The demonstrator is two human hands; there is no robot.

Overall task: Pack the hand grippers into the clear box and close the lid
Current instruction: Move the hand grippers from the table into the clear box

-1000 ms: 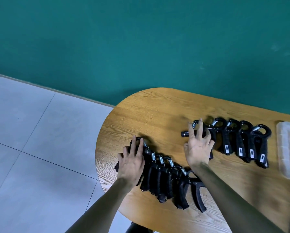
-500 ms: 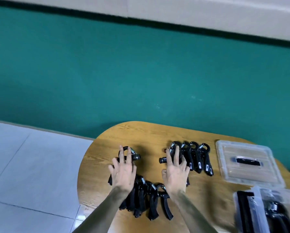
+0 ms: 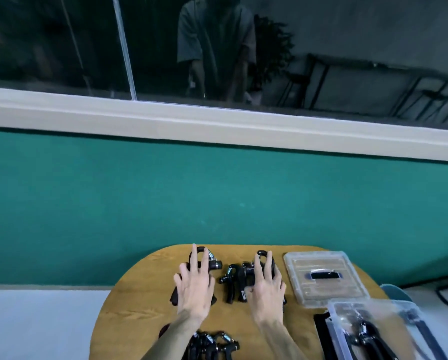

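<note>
Black hand grippers with metal springs lie on the oval wooden table. My left hand lies flat, fingers spread, on a single hand gripper. My right hand rests flat on the right end of a row of hand grippers. Another bunch of hand grippers sits at the near edge, between my forearms. The clear box stands at the near right with hand grippers inside. Its clear lid, with a black handle, lies flat beyond the box.
A green wall rises right behind the table, topped by a white sill and a dark window that reflects a person. Pale floor lies to the left. A teal chair edge shows at the right.
The view has tilted up, so the window shows and the table sits low. Box and lid came fully into view. Both hands stay flat on the grippers, now farther apart.
</note>
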